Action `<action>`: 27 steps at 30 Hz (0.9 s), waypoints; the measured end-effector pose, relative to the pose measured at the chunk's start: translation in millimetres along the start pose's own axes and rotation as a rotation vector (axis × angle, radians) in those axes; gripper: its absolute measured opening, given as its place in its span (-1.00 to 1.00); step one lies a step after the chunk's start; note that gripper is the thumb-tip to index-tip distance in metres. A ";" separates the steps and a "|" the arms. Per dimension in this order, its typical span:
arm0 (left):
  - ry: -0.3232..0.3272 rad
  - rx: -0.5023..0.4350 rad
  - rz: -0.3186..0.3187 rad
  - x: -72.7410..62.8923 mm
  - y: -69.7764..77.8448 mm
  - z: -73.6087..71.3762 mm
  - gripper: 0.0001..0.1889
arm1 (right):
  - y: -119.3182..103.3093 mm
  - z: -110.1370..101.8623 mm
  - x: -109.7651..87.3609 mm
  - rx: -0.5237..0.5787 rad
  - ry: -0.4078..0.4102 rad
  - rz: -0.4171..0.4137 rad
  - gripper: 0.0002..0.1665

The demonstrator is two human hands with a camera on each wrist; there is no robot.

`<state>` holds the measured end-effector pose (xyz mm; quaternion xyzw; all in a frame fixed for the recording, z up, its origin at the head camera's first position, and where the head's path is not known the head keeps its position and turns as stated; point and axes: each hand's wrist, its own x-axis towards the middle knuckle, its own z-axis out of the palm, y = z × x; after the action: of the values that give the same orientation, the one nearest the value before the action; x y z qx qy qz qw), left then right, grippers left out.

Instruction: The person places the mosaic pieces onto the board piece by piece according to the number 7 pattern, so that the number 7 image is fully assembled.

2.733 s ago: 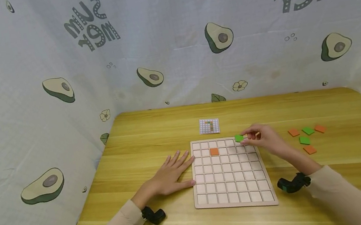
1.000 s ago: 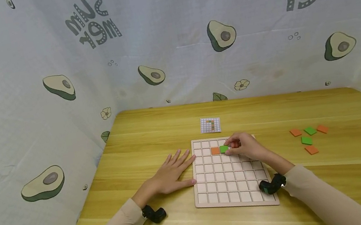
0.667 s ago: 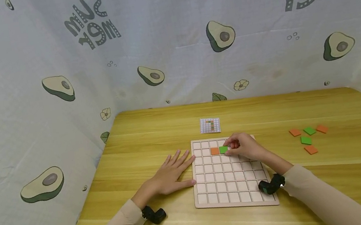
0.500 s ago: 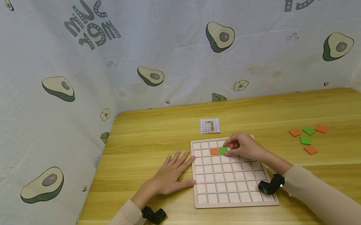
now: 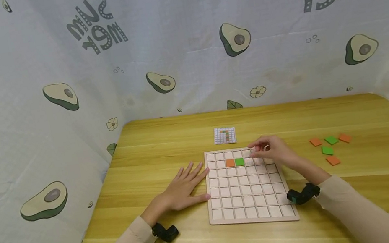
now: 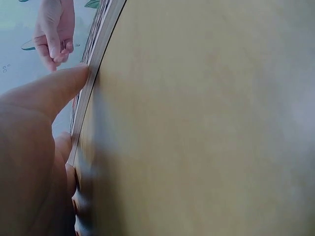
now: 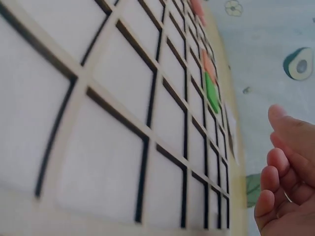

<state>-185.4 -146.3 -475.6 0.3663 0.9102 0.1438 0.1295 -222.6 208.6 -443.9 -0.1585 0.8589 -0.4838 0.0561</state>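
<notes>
A pale wooden grid board [image 5: 240, 190] lies on the table. In its second row from the far edge, an orange square tile [image 5: 230, 163] and a green square tile [image 5: 239, 162] sit side by side in their cells. My left hand [image 5: 182, 189] is spread on the table, thumb and fingertips touching the board's left edge. Above the board's far right part hovers my right hand [image 5: 273, 151], thumb and index finger apart with nothing between them; the right wrist view also shows that hand [image 7: 290, 172] holding nothing, its other fingers loosely bent.
Several loose tiles lie right of the board, among them an orange tile [image 5: 332, 160] and a green tile [image 5: 327, 150]. A small printed pattern card [image 5: 224, 135] lies beyond the board's far edge. A patterned cloth [image 5: 191, 54] hangs behind the wooden table [image 5: 160, 144].
My right hand brought the green tile left to the cell beside the orange tile, let it go there, then drew back to the right and up. The left hand has stayed put.
</notes>
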 end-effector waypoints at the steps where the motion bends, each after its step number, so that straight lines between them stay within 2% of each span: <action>1: 0.000 -0.001 0.001 -0.1 0.0 0.3 -0.14 | 0.4 -3.7 -1.6 -0.008 0.015 -0.004 -0.64; 5: -0.001 -0.010 0.003 -0.7 0.6 -0.2 -0.14 | 2.7 -18.9 -9.9 -0.033 0.065 -0.011 -0.65; 10: -0.003 -0.019 -0.004 -1.1 1.7 -2.7 -0.14 | 5.2 -41.0 -22.4 -0.041 0.083 0.003 -0.60; 16: -0.010 -0.017 -0.002 -1.5 2.7 -4.3 -0.14 | 13.2 -64.5 -38.0 -0.108 0.118 0.020 -0.56; 22: -0.004 -0.009 0.006 -1.0 1.9 -3.0 -0.14 | 26.2 -80.6 -52.6 -0.101 0.131 0.009 -0.57; 27: 0.014 -0.016 0.017 0.3 -0.7 0.4 -0.14 | 35.4 -93.2 -65.4 -0.128 0.131 0.037 -0.54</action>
<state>-186.0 -146.5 -476.3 0.3721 0.9067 0.1546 0.1250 -191.8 322.8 -428.6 -0.1139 0.8927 -0.4361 -0.0013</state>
